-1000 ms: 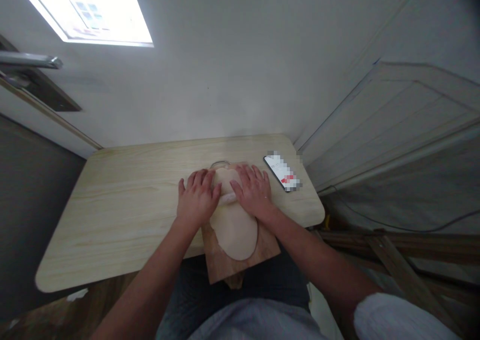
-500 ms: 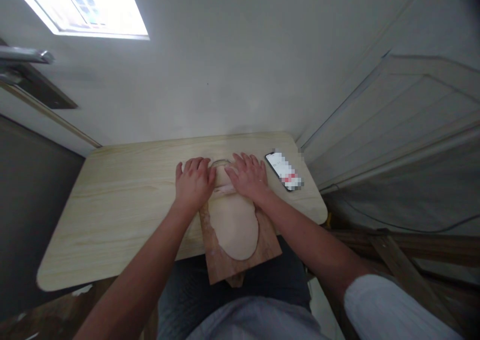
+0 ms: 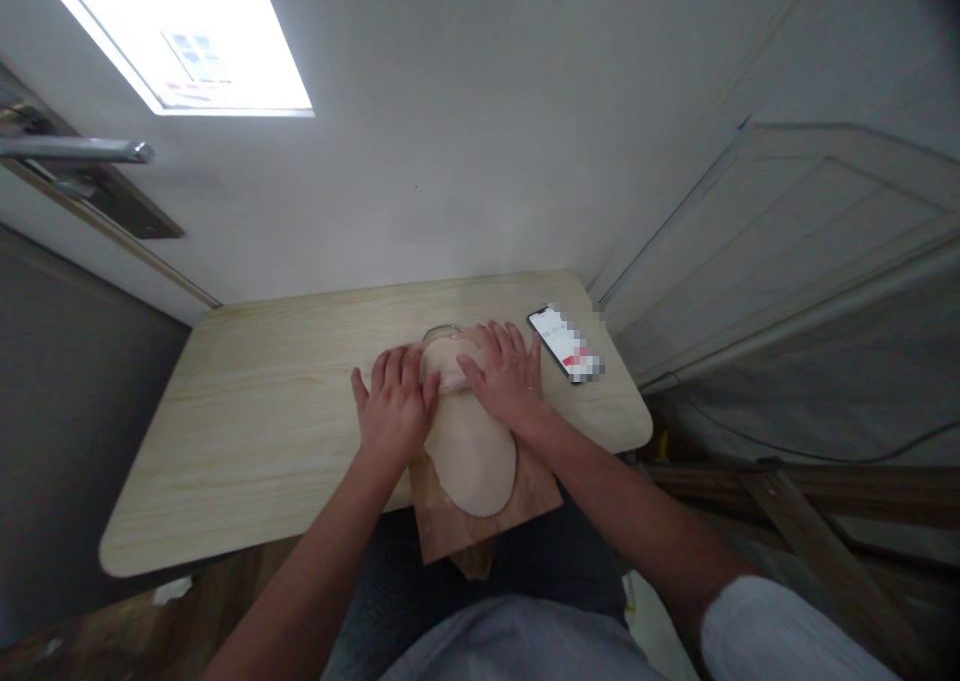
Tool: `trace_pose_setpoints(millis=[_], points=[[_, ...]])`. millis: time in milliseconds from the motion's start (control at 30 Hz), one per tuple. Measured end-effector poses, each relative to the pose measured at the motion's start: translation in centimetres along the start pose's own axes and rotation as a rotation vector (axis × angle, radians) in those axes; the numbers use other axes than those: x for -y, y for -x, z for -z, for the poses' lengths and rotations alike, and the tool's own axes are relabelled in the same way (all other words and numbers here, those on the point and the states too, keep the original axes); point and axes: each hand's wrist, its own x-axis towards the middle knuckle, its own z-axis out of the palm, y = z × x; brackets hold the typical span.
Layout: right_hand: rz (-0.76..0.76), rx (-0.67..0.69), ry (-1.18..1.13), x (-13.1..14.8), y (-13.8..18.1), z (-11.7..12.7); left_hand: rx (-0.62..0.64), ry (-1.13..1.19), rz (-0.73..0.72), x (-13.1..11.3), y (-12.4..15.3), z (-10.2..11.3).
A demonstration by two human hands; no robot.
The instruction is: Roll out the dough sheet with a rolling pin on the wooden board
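A pale oval sheet of dough [image 3: 471, 453] lies on a brown wooden board [image 3: 534, 496] that overhangs the table's near edge. A rolling pin [image 3: 450, 379] lies across the far part of the dough, mostly hidden under my hands. My left hand [image 3: 393, 407] presses flat on its left end, fingers stretched out and together. My right hand [image 3: 505, 373] lies flat on its right end, fingers slightly spread. Both palms bear down on the pin.
A light wooden table [image 3: 262, 411] stands against a white wall. A phone [image 3: 565, 343] with a lit screen lies at its far right corner. A glass rim [image 3: 441, 332] shows just beyond the dough. A panelled door [image 3: 787, 251] is at the right, a metal handle [image 3: 75, 149] at the upper left.
Both hands pushed the pin away over the dough half a second ago and have now drawn it back toward me a little. The dough and board stay put.
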Motion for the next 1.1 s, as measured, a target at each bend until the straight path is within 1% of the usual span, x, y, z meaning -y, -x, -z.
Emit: trace_pose_setpoints(millis=[133,233,433,667,900,1100], points=[[-0.009,0.018,0.005,-0.3,2.2,-0.2,-0.019,-0.001,0.014,-0.3,0.1,-0.1],[-0.014,0.011,0.011,-0.4,2.3,-0.4,-0.026,0.007,0.026,-0.4,-0.1,-0.2],[-0.014,0.035,0.009,-0.3,0.7,-0.6,-0.01,-0.002,0.027,-0.1,-1.5,-0.4],[0.001,0.012,0.017,-0.4,-1.3,-1.3,-0.033,0.012,0.035,0.3,-3.6,-1.0],[-0.013,0.002,0.013,-0.6,-3.1,-2.0,-0.015,-0.022,0.011,0.9,-5.2,-1.4],[0.004,0.033,0.027,-0.6,-4.4,-1.8,0.065,-0.06,0.022,1.2,-6.5,-1.3]])
